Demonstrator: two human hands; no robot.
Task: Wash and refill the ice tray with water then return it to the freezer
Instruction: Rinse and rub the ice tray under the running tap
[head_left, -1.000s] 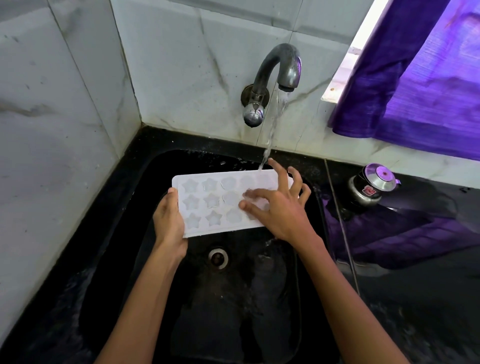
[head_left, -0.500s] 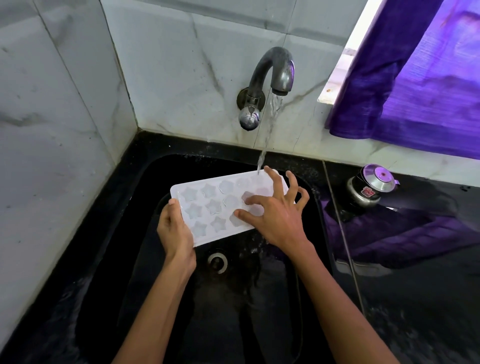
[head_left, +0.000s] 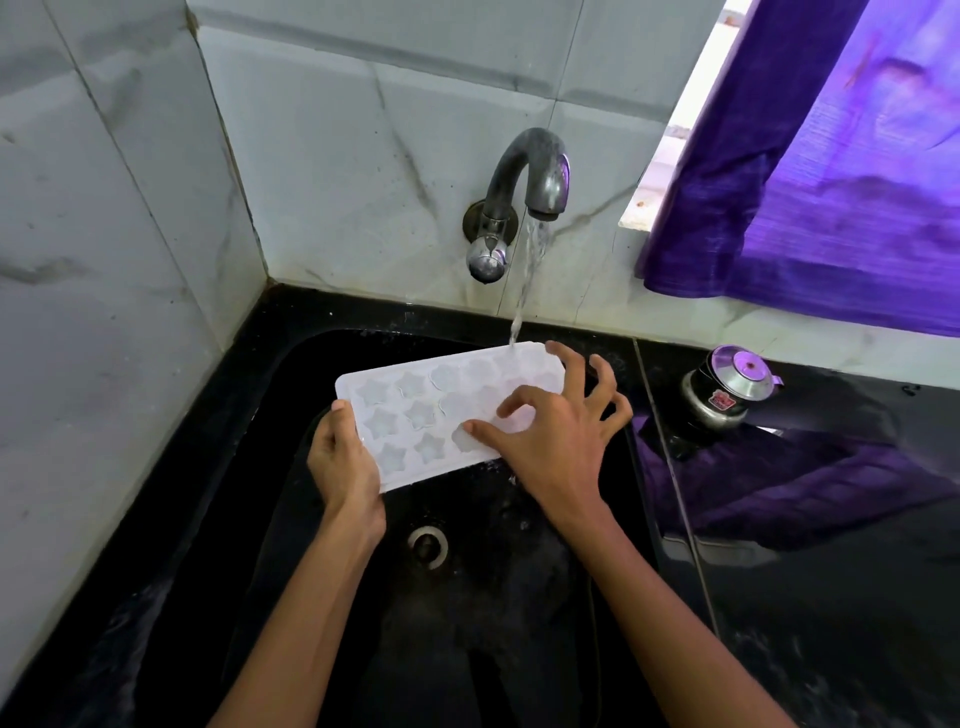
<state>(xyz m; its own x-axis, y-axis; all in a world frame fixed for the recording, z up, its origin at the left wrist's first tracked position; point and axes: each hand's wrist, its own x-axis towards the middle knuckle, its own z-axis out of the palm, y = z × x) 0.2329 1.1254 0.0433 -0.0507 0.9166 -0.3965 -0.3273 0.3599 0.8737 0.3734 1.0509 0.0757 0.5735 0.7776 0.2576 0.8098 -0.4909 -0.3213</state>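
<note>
Over the black sink (head_left: 291, 395), the white tray (head_left: 415, 415) sits tilted under the tap (head_left: 530, 176), far right corner higher and catching the water (head_left: 524, 280) right at its back edge. The left hand (head_left: 343, 462) has its grip closed on the tray's near-left corner, thumb lying on top along the short edge, the other fingers hidden underneath. The right hand (head_left: 556, 441) is open, not clamped on anything: fingers spread and curled like a claw, fingertips pressing down into the cavities on the right part of the tray, just to the right of the left hand's grip with a few star moulds between them. Thumb tip lands on the front row, index a row up, and the rest hang over the tray's far right end.

The moulds are star shaped on the left part; the ones nearer the right hand look rounder, but they're washed out so hard to say. Can't tell how much water is in any of them.

Below both hands, the drain (head_left: 428, 545) sits in the sink bottom, which looks wet. Off to the right of the right hand, well apart from it, a small steel pot (head_left: 727, 389) with a lid stands on the dark surface (head_left: 831, 597). Above that hangs a purple curtain (head_left: 831, 182), reflected in the shiny top. Marble-look tiles (head_left: 337, 156) back the tap.
</note>
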